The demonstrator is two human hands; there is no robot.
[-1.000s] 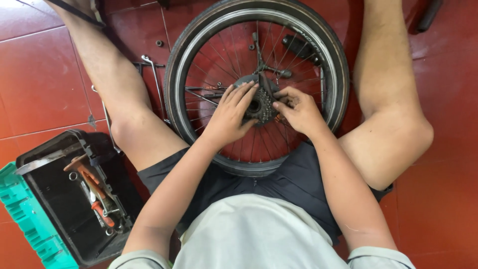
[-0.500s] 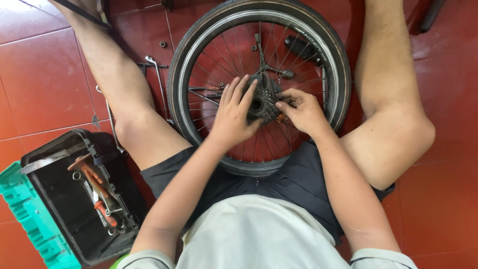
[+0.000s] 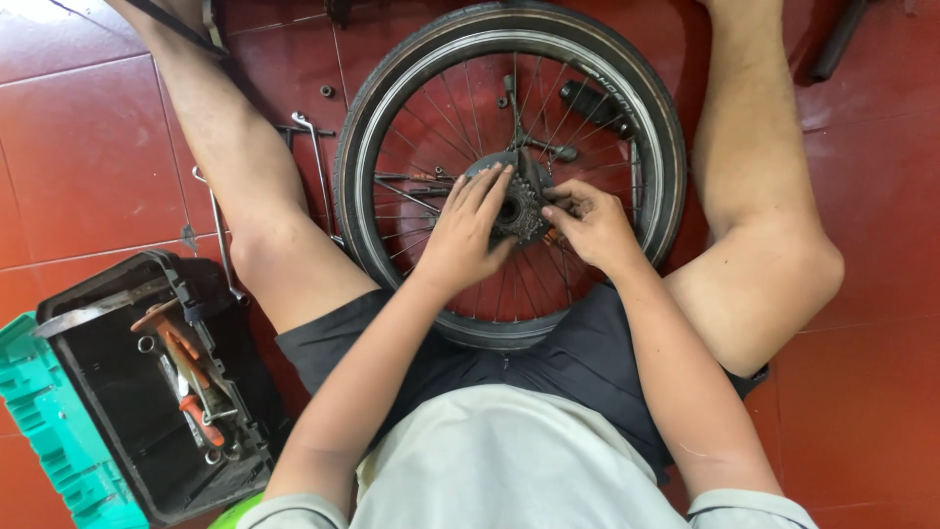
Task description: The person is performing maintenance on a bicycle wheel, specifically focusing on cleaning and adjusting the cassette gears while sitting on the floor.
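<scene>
Rusty metal sprockets (image 3: pixel 519 208) at the hub of the bicycle wheel (image 3: pixel 509 167), lying on the red floor (image 3: pixel 88 157), are being covered by the flat, unclenched left hand (image 3: pixel 468 235) and pinched by the right hand (image 3: pixel 587 223).

The wheel (image 3: pixel 509 167) has a matt black rubber tyre, a shiny metal rim and thin metal spokes. The gear cluster (image 3: pixel 519 208) in its middle is dull, dirty metal. The floor (image 3: pixel 88 147) is smooth red tile, a bit glossy. On the near left, the toolbox (image 3: pixel 117 392) is matt black plastic beside a green plastic lid (image 3: pixel 44 431).
</scene>
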